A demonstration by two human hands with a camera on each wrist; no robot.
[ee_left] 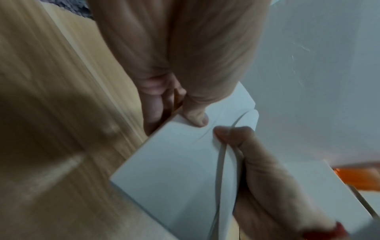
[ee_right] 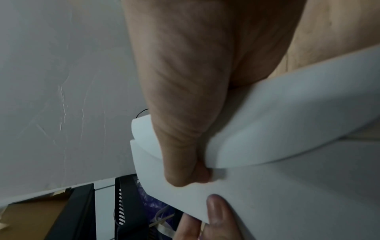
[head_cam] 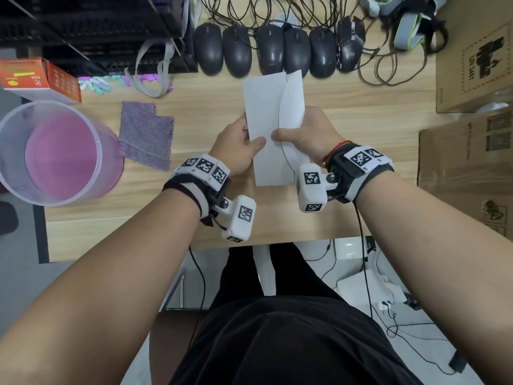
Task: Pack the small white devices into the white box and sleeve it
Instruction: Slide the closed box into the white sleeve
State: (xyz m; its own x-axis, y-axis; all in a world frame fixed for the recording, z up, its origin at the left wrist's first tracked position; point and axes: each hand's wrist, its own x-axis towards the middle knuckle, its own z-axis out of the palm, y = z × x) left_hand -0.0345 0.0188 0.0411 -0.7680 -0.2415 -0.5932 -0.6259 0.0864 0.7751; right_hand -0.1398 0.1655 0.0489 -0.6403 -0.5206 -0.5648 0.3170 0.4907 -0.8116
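Note:
Over the middle of the wooden table (head_cam: 361,134), both hands hold a flat white box (head_cam: 263,107) lengthwise. My left hand (head_cam: 249,140) grips its left edge, thumb on top and fingers underneath. A curved white flap (head_cam: 291,107) bows out along the right side, and my right hand (head_cam: 288,132) pinches it with the thumb on the box face. In the left wrist view both thumbs lie close together on the box (ee_left: 174,170). The right wrist view shows the flap (ee_right: 277,129) bent under my right thumb. No small white devices are in sight.
A row of black mice (head_cam: 277,51) with tangled cables lies at the back. A purple cloth (head_cam: 145,134), a clear round tub (head_cam: 55,151) and an orange carton (head_cam: 39,79) sit on the left. Cardboard boxes (head_cam: 472,65) stand on the right.

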